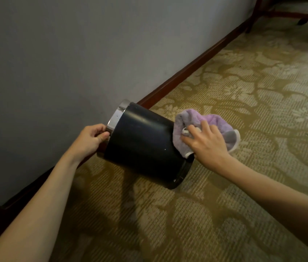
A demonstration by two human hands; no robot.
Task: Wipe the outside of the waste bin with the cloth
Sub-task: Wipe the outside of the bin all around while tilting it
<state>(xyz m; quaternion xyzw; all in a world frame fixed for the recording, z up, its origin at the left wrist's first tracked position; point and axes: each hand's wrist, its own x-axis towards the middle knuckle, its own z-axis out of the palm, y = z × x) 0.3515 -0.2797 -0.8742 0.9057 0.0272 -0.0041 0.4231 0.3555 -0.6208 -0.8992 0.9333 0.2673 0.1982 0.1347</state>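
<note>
Two bare forearms reach into view from the near edge, one from the near left and one from the near right. No sleeve, watch, ring or bracelet shows on either, and both are uncovered from the frame edge to the wrist. The left hand (91, 139) and the right hand (209, 143) are ungloved, with short, unpainted fingernails.

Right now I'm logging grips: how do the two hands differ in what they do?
The left hand grips the waste bin at its shiny rim, fingers curled; the right hand presses the purple cloth against the bin's base end, fingers spread. Both hands work on the tilted bin.
</note>
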